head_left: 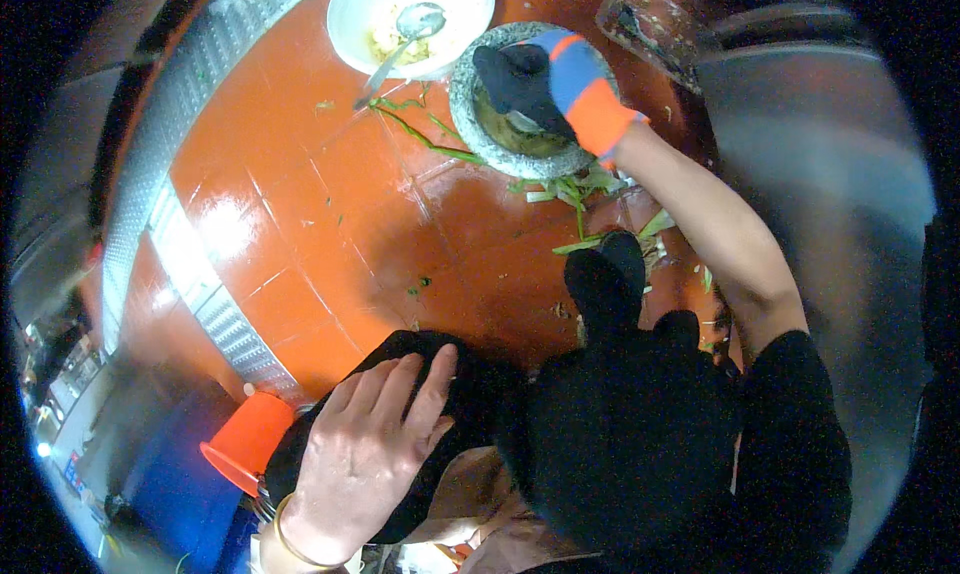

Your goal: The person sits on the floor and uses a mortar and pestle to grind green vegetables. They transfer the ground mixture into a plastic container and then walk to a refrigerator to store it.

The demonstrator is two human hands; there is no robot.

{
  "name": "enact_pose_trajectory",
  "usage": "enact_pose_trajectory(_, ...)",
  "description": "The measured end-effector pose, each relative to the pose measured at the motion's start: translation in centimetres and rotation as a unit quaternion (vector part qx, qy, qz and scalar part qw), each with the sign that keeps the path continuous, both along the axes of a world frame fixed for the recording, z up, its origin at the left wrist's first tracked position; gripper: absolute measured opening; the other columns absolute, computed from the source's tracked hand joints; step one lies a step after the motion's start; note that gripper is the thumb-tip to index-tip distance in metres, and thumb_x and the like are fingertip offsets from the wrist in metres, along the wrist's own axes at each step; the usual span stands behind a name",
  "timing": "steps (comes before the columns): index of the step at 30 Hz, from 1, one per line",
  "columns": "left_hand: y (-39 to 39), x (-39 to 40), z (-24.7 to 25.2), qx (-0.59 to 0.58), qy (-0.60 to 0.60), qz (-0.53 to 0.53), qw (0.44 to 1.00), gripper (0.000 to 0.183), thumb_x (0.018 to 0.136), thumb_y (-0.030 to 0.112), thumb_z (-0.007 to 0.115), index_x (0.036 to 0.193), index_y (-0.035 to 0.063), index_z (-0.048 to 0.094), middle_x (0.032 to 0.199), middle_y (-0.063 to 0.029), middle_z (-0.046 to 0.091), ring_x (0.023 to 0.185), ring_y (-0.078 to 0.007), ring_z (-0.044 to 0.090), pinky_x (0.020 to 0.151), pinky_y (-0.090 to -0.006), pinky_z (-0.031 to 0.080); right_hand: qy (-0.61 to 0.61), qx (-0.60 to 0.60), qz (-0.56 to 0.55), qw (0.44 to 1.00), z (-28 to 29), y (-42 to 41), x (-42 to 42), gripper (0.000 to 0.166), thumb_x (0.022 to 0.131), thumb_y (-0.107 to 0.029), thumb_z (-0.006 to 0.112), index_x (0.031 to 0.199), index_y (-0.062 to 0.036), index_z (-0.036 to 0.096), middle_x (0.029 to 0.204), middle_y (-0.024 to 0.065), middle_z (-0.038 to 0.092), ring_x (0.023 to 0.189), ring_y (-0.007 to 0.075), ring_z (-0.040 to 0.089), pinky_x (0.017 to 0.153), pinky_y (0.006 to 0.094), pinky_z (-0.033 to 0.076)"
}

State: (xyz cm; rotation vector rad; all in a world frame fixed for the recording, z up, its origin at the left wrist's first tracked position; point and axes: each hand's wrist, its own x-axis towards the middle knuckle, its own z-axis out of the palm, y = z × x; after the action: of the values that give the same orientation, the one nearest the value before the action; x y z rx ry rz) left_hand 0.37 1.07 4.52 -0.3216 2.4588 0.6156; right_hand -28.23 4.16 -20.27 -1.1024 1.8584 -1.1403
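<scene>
My right hand (536,82), in a black, blue and orange work glove, reaches inside a speckled granite mortar (463,116) on the floor. Its fingers look curled. A pale object (525,122) shows just under the glove, too covered to name, and I cannot tell whether the hand grips it. Moist brownish-green matter (517,140) lines the bowl. Bare, with a bangle at the wrist, my left hand (375,424) rests palm down on my dark-clothed knee (409,345), holding nothing. Its fingers are slightly apart.
Beside the mortar stands a white bowl (341,26) with pale food and a metal spoon (386,71). Green stalks (427,140) and scraps litter the orange tiles (315,214). A clear plastic tray (652,37), a large metal vessel (810,154) and an orange-red bucket (251,431) surround me.
</scene>
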Motion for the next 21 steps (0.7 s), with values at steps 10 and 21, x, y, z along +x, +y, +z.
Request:
enact_pose_trajectory(10,-1.0,-0.6,0.5,0.012,0.001,-0.022,1.0,0.06,0.077,0.022,0.069,0.13,0.0022,0.052,0.108,-0.0126,0.061,0.094,-0.0243,0.061,0.082,-0.0327,0.05,-0.061,0.005,0.043,0.997,-0.9,0.2,0.4,0.016,0.09,-0.02,0.064,0.089,-0.0054,0.07,0.079,-0.0029,0.066,0.065,0.0074,0.053,0.061,0.0292,0.046)
enact_pose_trajectory(21,-0.7,-0.1,0.6,0.003,-0.003,-0.025,1.0,0.061,0.079,0.023,0.069,0.132,0.0019,0.05,0.106,-0.0111,0.061,0.096,-0.0235,0.062,0.082,-0.0329,0.05,-0.105,0.044,-0.008,0.993,4.2,0.1,0.7,0.027,0.088,-0.024,0.068,0.072,-0.0032,0.07,0.057,-0.0029,0.057,0.052,0.0043,0.046,0.048,0.0255,0.038)
